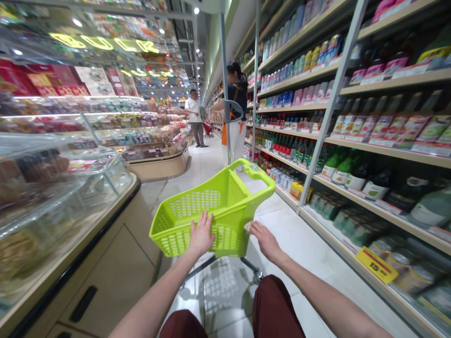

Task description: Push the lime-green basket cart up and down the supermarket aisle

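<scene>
Lime-green shopping cart (233,218): stood in aisle (197,162), handling seemingly under way; amounts done and left undeterminable. Left hand (202,238): lay outspread, ungrasping, on its near side. Right hand (265,239): pinched white wad (247,227) at its corner.

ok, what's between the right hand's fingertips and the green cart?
A small pale item, maybe a wipe, in the right hand at the green cart's edge, head view. Contact isn't certain.
</scene>
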The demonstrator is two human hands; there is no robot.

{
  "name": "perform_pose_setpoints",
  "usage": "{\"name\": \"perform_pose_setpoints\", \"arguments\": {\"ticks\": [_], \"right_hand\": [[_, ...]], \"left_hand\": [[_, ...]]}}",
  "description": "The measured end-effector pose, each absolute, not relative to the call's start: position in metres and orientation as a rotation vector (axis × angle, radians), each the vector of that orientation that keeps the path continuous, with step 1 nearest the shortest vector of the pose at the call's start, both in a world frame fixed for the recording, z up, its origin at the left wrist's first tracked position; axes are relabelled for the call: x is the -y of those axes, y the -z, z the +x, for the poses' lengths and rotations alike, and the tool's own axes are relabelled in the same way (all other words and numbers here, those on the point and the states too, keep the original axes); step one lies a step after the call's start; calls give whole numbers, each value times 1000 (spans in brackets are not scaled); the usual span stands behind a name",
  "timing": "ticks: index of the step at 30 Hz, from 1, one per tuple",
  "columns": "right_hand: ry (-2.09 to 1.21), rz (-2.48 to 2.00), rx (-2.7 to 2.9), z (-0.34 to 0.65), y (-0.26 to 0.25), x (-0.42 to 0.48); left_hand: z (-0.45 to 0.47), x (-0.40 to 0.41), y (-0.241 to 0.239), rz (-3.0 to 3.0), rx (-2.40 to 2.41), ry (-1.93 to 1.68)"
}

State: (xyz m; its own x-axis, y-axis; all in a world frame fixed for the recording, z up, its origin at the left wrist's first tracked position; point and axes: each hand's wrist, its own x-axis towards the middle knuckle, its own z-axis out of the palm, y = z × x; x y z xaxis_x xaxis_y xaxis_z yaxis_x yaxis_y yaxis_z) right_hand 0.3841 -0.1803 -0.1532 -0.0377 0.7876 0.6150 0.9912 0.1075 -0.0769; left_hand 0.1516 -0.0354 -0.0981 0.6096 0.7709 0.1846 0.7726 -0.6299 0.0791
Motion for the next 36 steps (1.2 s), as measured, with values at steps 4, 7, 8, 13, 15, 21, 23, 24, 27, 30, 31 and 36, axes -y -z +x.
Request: {"name": "perform_pose_setpoints", "arguments": {"ticks": [4,7,8,13,15,21,23,24,27,30,31,36], "right_hand": [[728,-1625,1507,401,77,164],[807,-1622,1463,401,75,151],[801,-1622,1506,397,89,149],[576,-1742,1766,372,189,159],[383,-1817,1869,364,206,167],[499,-1609,1697,366,121,165],[634,-1564,1614,368,86,154],[690,-1557,1592,367,78,149],[765,-1551,1647,355,97,134],[767,-1562,1779,345,170,114],[772,-1564,1817,344,197,107],[618,-1686,2027,351,260,88]], "left_hand": [[155,37,108,-2801,1382,323],[151,38,111,-2797,1387,320],[150,38,111,-2801,1385,314],[146,39,110,-2811,1345,299],[144,40,110,-2823,1338,305],[136,37,114,-2775,1500,391],[132,36,115,-2755,1542,388],[131,37,115,-2757,1548,375],[130,38,116,-2770,1602,318],[133,35,117,-2788,1632,274],[133,34,117,-2795,1638,266],[124,25,115,-2830,1657,262]]}}
